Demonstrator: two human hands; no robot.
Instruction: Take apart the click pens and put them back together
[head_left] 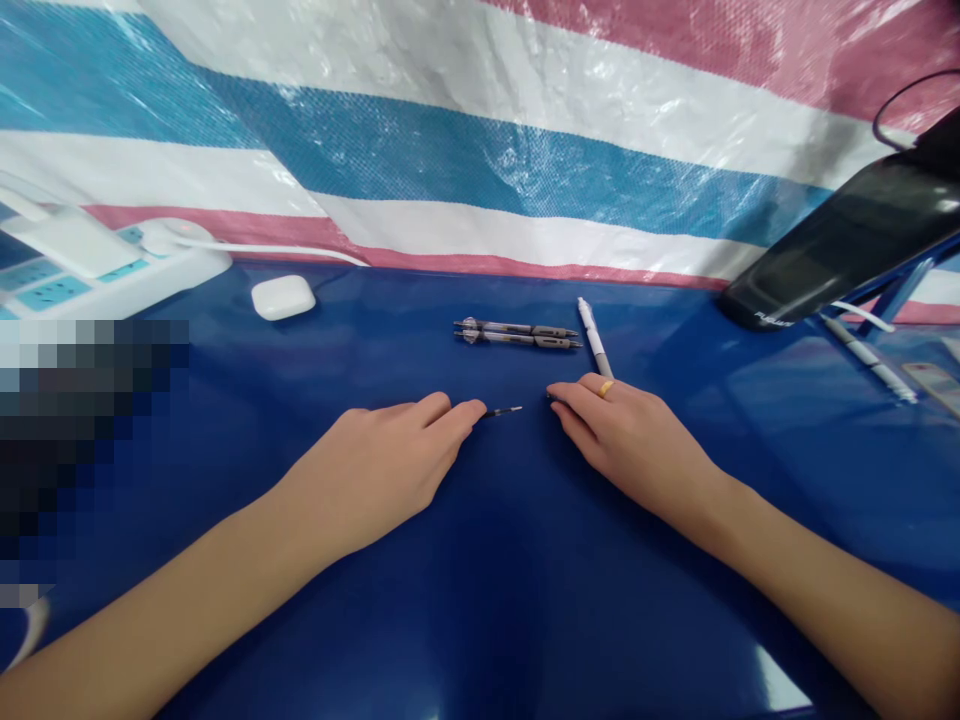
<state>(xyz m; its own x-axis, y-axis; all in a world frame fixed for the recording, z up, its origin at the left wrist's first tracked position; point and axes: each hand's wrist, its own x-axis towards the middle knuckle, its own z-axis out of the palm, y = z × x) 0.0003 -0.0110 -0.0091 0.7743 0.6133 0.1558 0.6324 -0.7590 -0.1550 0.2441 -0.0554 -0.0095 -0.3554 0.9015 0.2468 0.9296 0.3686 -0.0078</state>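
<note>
A thin pen refill (502, 411), dark with a pale tip, sticks out to the right from the pinched fingers of my left hand (397, 455); the rest of it is hidden in the hand. Across a short gap, my right hand (630, 425) has its fingertips closed, and a small dark bit shows at them that I cannot make out. Just beyond the right fingers lies a white pen (591, 330) with a grey grip. Two clear-and-grey pens (517, 334) lie side by side further back, between the hands.
A white earbud case (283, 297) and a power strip (169, 270) with plugs are at the back left. At the right, a black bottle (840, 240) leans over the blue table (487, 600), near another white pen (870, 358). Striped plastic sheeting (450, 150) hangs behind.
</note>
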